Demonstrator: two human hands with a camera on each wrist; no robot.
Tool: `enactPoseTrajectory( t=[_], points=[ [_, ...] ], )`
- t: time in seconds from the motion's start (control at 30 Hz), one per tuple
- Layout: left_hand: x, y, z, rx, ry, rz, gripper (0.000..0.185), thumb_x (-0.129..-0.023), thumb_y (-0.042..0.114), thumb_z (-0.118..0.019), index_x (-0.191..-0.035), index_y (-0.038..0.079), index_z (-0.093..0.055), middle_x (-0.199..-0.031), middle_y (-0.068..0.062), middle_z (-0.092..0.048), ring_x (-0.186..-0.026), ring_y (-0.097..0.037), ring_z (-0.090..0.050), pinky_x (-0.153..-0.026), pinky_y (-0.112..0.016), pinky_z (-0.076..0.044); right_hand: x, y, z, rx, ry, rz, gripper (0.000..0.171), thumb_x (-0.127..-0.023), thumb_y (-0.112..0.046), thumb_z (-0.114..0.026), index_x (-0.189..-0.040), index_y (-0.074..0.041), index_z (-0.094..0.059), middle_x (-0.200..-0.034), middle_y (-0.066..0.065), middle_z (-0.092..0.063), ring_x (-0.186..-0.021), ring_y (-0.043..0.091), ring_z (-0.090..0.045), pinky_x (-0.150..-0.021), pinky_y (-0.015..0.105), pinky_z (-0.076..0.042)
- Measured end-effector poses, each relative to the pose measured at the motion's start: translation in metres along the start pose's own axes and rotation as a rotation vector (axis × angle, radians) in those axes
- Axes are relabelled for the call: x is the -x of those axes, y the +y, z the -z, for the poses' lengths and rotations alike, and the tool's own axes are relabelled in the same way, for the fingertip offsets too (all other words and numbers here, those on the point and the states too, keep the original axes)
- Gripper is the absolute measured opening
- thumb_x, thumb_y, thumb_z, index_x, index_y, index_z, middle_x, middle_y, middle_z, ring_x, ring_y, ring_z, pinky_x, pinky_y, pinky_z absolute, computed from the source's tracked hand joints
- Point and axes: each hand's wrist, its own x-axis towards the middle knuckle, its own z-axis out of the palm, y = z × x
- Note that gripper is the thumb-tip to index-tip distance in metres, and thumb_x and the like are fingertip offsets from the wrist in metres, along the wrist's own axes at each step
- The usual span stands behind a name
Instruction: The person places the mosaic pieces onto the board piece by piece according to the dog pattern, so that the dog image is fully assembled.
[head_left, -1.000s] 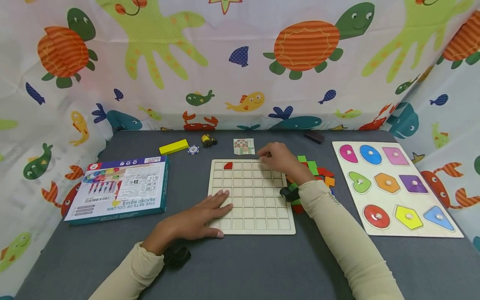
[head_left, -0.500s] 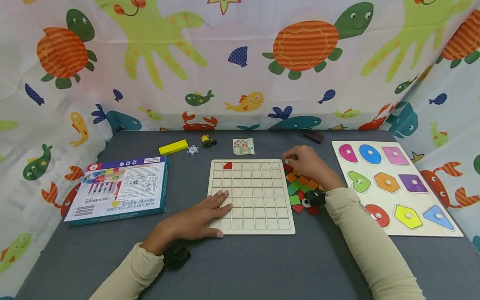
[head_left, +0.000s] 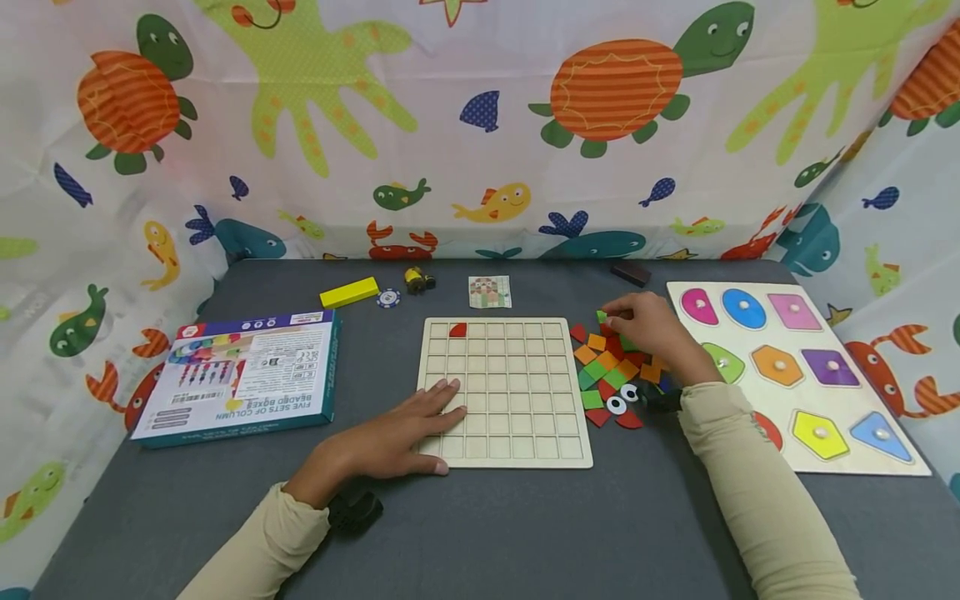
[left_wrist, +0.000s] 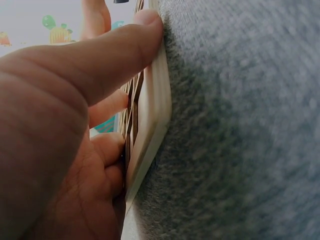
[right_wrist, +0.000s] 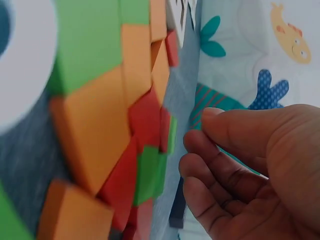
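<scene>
Reaching into the tile pile [head_left: 611,371] right of the grid board [head_left: 504,392], the right hand [head_left: 648,329] curls loosely over a green tile [head_left: 602,317], grip not confirmed, while the left hand [head_left: 390,437] lies flat steadying the board; next likely calls for a firm pinch and lift.

Head camera looks down and forward over the whole desk [head_left: 480,533]. Each wrist camera sits close at desk level: left beside the grid board [left_wrist: 152,95], right by the tiles [right_wrist: 115,115].
</scene>
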Motion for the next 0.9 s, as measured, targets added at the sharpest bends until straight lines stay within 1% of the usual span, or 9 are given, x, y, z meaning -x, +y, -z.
enactPoseTrajectory(
  t=[0.27, 0.47, 0.67, 0.9],
  points=[
    [0.000, 0.001, 0.001, 0.008, -0.003, 0.010, 0.078, -0.091, 0.038, -0.068, -0.154, 0.014, -0.029, -0.163, -0.008, -0.002, -0.148, -0.025, 0.002, -0.116, -0.048, -0.010, 0.004, 0.019, 0.005, 0.002, -0.001, -0.030, 0.032, -0.098, -0.010, -0.057, -0.126, 0.005, -0.062, -0.119, 0.025, -0.062, -0.099, 0.035, -0.056, -0.087, 0.048, -0.050],
    [0.000, 0.001, 0.002, 0.009, 0.000, -0.006, 0.078, -0.091, 0.038, -0.068, -0.154, 0.012, -0.029, -0.162, -0.009, -0.002, -0.148, -0.026, 0.002, -0.115, -0.050, -0.009, 0.006, 0.029, 0.007, 0.002, 0.014, -0.049, 0.030, -0.098, -0.009, -0.057, -0.124, 0.005, -0.063, -0.117, 0.025, -0.062, -0.097, 0.034, -0.055, -0.086, 0.047, -0.049],
    [0.001, -0.001, 0.002, 0.009, 0.007, -0.013, 0.077, -0.091, 0.038, -0.068, -0.153, 0.011, -0.030, -0.162, -0.010, -0.003, -0.148, -0.027, 0.001, -0.115, -0.050, -0.009, 0.005, 0.031, 0.006, -0.014, 0.029, -0.056, 0.030, -0.098, -0.007, -0.057, -0.124, 0.005, -0.063, -0.118, 0.026, -0.061, -0.098, 0.035, -0.054, -0.086, 0.047, -0.049],
    [0.002, -0.001, 0.000, 0.012, 0.016, -0.009, 0.078, -0.090, 0.039, -0.069, -0.153, 0.012, -0.031, -0.162, -0.010, -0.004, -0.148, -0.026, 0.001, -0.115, -0.051, -0.010, 0.003, 0.031, 0.004, -0.021, 0.018, -0.067, 0.030, -0.098, -0.007, -0.057, -0.125, 0.005, -0.062, -0.119, 0.026, -0.060, -0.099, 0.036, -0.054, -0.087, 0.048, -0.049]
  ],
)
